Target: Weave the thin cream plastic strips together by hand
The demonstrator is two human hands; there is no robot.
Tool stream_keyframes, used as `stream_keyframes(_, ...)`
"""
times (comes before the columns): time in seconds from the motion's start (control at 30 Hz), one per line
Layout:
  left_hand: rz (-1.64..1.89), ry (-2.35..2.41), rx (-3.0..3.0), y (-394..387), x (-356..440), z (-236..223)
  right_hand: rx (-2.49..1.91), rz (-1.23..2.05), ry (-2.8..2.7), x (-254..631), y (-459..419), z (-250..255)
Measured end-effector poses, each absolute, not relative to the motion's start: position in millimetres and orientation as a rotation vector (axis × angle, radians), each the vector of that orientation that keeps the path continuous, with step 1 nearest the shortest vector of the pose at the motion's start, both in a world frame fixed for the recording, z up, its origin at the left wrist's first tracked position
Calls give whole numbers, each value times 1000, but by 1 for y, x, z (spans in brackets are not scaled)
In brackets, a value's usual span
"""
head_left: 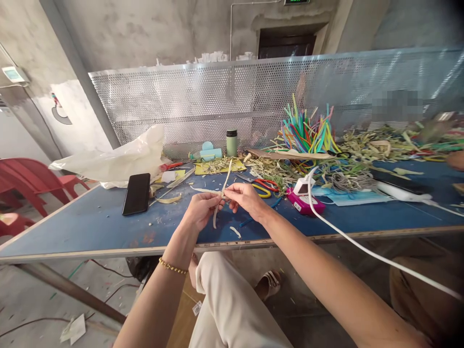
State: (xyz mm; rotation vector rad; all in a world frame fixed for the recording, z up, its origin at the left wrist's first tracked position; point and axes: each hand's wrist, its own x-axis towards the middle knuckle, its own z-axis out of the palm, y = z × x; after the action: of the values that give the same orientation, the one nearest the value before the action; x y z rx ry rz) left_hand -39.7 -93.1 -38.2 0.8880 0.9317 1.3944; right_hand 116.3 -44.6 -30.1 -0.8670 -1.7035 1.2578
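Note:
Over the front of the blue table, both hands meet at crossed pale flat strips [228, 175], which look like dried leaf or husk. My left hand [203, 208] is closed, pinching the strips near their crossing. From the other side, my right hand [244, 199] pinches the same crossing with thumb and forefinger. One strip end points up and away, another reaches left, and a third hangs below the fingers. How the strips join is hidden by the fingertips. A loose scrap of pale strip [235, 232] lies just below on the tabletop.
Left of the hands lies a black phone [136, 194], near a plastic bag [119, 157]. A green tumbler [231, 142] stands behind. To the right are scissors [266, 187], a magenta box [305, 202], a white cable [348, 237] and colourful strands [308, 130]. Another person's hand [456, 160] shows far right.

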Motion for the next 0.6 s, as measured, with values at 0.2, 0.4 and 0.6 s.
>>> stream_keyframes(0.2, 1424, 900, 919, -93, -38, -46, -834, 1257, -1736, 115, -42, -33)
stream_keyframes(0.4, 1388, 915, 993, -94, -38, -49, -854, 1424, -1672, 116, -44, -26)
stream_keyframes(0.6, 1392, 923, 999, -96, -37, -48, -854, 1432, -1638, 115, -43, -27)
